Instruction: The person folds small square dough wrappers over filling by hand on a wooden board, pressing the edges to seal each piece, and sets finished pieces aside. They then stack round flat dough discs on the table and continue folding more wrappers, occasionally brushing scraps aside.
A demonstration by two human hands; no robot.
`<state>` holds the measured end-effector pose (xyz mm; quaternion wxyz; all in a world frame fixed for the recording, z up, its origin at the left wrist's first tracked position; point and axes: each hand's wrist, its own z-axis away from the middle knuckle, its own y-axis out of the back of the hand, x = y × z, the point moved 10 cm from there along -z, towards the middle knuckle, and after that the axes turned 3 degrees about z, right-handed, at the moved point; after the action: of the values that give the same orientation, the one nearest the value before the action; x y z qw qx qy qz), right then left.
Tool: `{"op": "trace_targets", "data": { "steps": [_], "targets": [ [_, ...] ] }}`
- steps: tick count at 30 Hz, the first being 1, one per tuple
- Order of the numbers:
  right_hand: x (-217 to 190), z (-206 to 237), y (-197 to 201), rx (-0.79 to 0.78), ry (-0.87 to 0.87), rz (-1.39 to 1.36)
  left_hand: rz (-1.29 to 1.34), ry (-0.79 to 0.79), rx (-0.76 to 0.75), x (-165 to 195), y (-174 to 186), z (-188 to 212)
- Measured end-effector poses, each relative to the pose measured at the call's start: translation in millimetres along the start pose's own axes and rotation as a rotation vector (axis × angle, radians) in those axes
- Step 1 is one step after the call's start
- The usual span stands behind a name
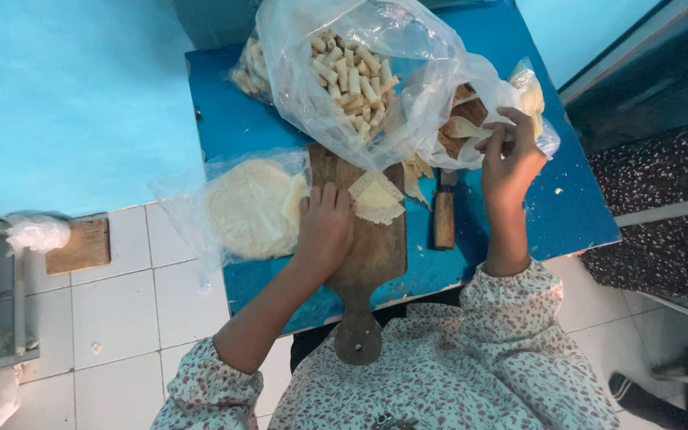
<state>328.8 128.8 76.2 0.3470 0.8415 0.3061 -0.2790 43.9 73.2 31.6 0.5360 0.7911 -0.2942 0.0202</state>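
Your left hand [324, 227] lies flat, fingers together, on the wooden board [368, 255], touching the pastry sheet [377, 199] at its 2 o'clock. Your right hand [510, 159] pinches a spoon [463, 127] at 1 o'clock.

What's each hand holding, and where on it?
Right hand pinches a spoon by its handle, inside the bag. Left hand lies flat on the cutting board, gripping nothing.
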Motion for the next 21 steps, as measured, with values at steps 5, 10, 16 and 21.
{"op": "trace_targets", "data": {
  "steps": [5, 10, 16, 21],
  "targets": [
    [-0.3, -0.8, -5.0, -0.032, 0.021, -0.029, 0.032, 0.013, 0.006, -2.4, -1.8, -1.2],
    [0.2, -1.4, 3.3, 0.027, 0.005, -0.018, 0.068, 0.023, 0.003, -4.0, -2.9, -0.6],
    [0.0, 1.9, 10.7, 0.059, 0.000, -0.005, 0.000, 0.001, 0.026, -3.2, -6.7, -2.0],
    [-7.4, 3.6, 8.7, 0.060, 0.073, 0.051, 0.100, 0.051, -0.010, -9.2, -9.2, -1.4]
  ]
}}
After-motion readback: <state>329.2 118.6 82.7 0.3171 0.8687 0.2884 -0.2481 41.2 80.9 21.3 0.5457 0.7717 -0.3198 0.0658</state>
